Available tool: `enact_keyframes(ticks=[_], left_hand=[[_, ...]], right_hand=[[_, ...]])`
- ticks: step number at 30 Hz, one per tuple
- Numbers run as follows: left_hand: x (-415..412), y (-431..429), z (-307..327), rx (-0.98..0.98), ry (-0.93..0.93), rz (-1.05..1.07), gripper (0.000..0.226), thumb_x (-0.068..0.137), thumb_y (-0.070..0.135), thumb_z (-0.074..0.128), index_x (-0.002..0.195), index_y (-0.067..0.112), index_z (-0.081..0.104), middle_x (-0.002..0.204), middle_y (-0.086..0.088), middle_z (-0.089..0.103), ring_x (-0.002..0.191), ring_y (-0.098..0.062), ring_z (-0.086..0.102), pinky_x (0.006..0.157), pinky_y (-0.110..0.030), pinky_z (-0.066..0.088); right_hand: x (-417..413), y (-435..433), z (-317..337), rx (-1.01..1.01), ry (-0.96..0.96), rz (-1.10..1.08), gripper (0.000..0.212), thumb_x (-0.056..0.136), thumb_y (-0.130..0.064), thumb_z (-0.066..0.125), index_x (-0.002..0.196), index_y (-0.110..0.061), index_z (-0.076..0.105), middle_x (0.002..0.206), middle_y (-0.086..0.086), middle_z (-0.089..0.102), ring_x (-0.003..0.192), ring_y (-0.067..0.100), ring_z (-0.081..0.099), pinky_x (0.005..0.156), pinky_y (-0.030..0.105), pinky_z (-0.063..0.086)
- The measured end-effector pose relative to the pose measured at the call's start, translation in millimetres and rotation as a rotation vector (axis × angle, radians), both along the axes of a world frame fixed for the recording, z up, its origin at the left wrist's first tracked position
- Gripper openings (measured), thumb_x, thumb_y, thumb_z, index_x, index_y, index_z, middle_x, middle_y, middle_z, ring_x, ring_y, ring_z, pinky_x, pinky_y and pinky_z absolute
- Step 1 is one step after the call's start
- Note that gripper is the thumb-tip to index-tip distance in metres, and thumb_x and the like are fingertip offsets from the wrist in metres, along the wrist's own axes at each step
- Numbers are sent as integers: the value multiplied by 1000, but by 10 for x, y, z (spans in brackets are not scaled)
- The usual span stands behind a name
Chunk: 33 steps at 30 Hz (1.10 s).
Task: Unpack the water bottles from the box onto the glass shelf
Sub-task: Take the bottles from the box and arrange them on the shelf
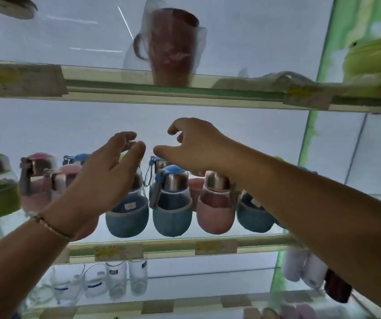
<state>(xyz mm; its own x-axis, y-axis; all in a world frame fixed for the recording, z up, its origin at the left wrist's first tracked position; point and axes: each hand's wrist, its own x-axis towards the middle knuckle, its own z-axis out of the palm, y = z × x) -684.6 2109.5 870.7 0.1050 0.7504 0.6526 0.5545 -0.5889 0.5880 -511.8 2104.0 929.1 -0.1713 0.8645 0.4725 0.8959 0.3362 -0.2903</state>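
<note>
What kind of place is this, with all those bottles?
Probably a shop: glass shelves with labels on their edges, rows of water bottles, and a cup in plastic wrap.

The left hand (pixel 102 180) hides most of a pink bottle (pixel 66 174) on the glass shelf (pixel 173 247), and the right forearm (pixel 300 203) covers bottles (pixel 251 217) at its right end. Price labels (pixel 216 247) on its rim are unreadably blurred.
</note>
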Motion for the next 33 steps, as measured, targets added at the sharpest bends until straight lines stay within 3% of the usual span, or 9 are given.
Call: enact_keyframes(ticks=[6,10,15,17,22,27,31,33], left_hand=[[846,-70,35,2,23,-58,50,98,49,35,143,29,40,145,4,48,123,-16,50,98,-30,33],[1473,-100,78,4,48,-87,49,99,48,34,144,28,40,143,7,49,100,2,51,92,-21,32],[2147,-83,51,16,125,-108,51,99,53,32,143,29,40,145,8,48,108,-2,45,95,-23,33],[2330,-63,43,19,133,-102,55,96,62,31,141,32,41,144,9,49,111,-2,47,104,-32,36],[2601,5,-29,-60,83,-61,48,97,50,39,139,29,46,141,6,53,124,-10,50,99,-25,35],[2672,29,-77,-83,132,26,45,96,47,43,136,27,51,133,9,59,116,-8,57,96,-22,39],[2729,45,-50,-68,224,67,39,96,46,46,129,27,57,123,10,62,103,-7,56,85,-22,36],[2773,49,-34,-50,246,52,39,96,46,47,128,27,58,122,12,62,103,-4,54,83,-19,34]], right_hand=[[975,-159,0,-2,20,-99,56,88,-54,62,133,-23,52,130,-5,55,103,10,50,80,25,38],[1600,-203,-19,-11,43,-146,56,86,-57,63,131,-24,53,128,-6,55,103,11,51,81,26,38],[2244,-166,-36,-4,49,-167,56,85,-57,64,129,-23,55,128,-5,56,105,12,54,86,29,46],[2442,-112,-49,-10,49,-161,55,84,-57,65,127,-23,57,128,-4,57,109,14,56,92,33,49],[2768,107,-142,-123,41,-17,37,88,-40,66,123,-26,62,128,-4,57,111,12,54,95,34,49],[2945,249,-210,-357,-39,251,31,94,-26,61,123,-36,61,128,-9,59,116,9,55,99,34,49],[3024,240,-221,-411,-264,347,47,83,-31,74,127,-35,58,111,-20,57,99,4,57,89,25,45],[3058,209,-185,-426,-369,339,66,73,-31,78,133,-32,51,115,-18,53,103,7,55,90,25,46]])
